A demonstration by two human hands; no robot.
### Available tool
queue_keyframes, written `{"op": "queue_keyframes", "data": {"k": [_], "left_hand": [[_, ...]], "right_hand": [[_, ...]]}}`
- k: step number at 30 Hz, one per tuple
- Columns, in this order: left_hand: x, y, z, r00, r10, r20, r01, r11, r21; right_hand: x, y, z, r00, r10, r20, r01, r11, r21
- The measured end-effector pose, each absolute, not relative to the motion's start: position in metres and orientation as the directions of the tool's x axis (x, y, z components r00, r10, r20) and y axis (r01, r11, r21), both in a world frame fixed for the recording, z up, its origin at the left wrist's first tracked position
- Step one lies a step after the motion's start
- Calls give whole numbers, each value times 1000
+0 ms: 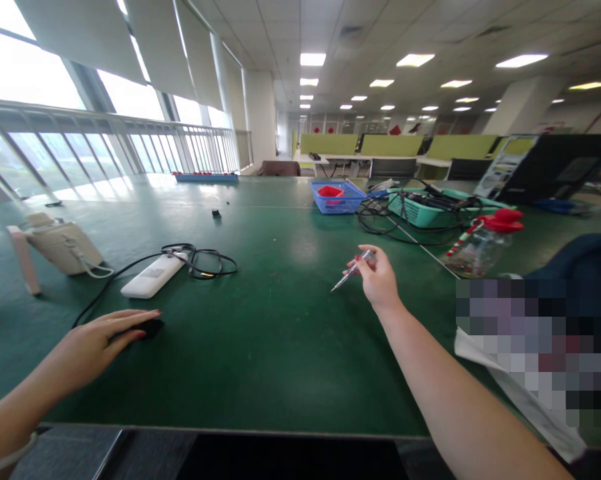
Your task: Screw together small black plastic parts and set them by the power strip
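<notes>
My right hand (378,277) is closed around a slim silver screwdriver (352,270). Its thin tip points down and to the left, over the green table (260,360). On the left, my left hand (98,343) has its thumb and fingers closed on a small flat black object (152,328) at the tabletop; most of it is covered, so its kind does not show. Just beyond that hand lies a white power bank (153,277), with a black cable (213,267) looped at its far end.
At left stands a beige bottle-like container (63,247) with a strap. Farther back are a small black piece (216,214), a blue basket (340,200) and a green basket (415,208) of cables. A red-lidded clear bottle (485,247) stands at right, beside dark cloth (580,267).
</notes>
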State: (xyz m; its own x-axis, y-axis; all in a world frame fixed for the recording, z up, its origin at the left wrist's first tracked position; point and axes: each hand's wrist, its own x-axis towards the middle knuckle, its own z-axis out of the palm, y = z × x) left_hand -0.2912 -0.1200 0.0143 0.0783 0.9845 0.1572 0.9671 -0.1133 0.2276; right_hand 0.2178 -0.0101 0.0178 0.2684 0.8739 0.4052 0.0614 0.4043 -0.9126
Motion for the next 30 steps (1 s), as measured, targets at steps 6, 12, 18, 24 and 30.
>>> {"op": "queue_keyframes", "data": {"k": [6, 12, 18, 24, 30], "left_hand": [[-319, -126, 1, 64, 978, 199, 971, -107, 213], [-358, -119, -25, 44, 996, 71, 986, -55, 156], [-344, -121, -11, -13, 943, 333, 993, -28, 116], [-301, -109, 0, 236, 931, 279, 953, -278, 121], [-300, -99, -10, 282, 945, 164, 943, -305, 135]], "right_hand": [[218, -10, 17, 271, 873, 405, 78, 400, -913], [218, -10, 17, 272, 875, 400, 58, 400, -915], [219, -10, 18, 282, 876, 392, 57, 393, -918], [218, -11, 20, 288, 875, 390, 49, 393, -918], [218, -12, 21, 281, 875, 393, 57, 393, -918]]}}
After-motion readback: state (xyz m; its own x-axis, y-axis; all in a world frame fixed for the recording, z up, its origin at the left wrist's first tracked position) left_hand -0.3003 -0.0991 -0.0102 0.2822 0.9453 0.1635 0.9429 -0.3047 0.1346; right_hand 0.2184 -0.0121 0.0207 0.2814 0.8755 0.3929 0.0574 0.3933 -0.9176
